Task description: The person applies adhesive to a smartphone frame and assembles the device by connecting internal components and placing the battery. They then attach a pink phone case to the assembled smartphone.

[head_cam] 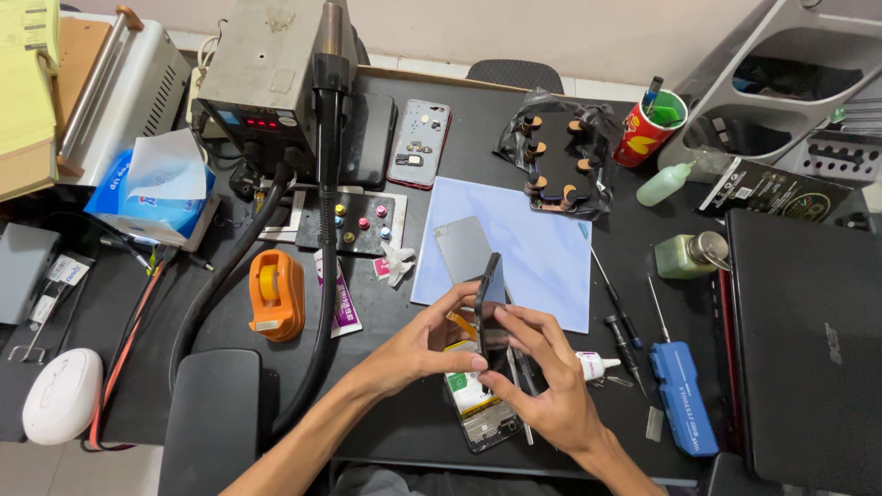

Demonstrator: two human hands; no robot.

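Observation:
Both my hands hold a dark phone screen panel point(488, 292) on edge, upright, above an opened phone body point(480, 411) that lies on the black desk with its insides showing. My left hand point(424, 342) grips the panel's lower left side. From the right, my right hand point(542, 372) pinches it with the fingers over its lower edge. An orange flex strip point(462, 323) runs from the panel down toward the body. Metal tweezers point(517, 386) lie beside the phone, partly under my right hand.
A light blue mat point(542, 248) with a grey plate point(462, 246) lies behind the hands. Screwdrivers point(614, 303), a small glue bottle point(595, 366) and a blue box point(682, 397) sit right. A laptop point(808, 349) is far right. A hot-air station point(266, 78), orange tape dispenser point(276, 294) and tissues point(152, 197) stand left.

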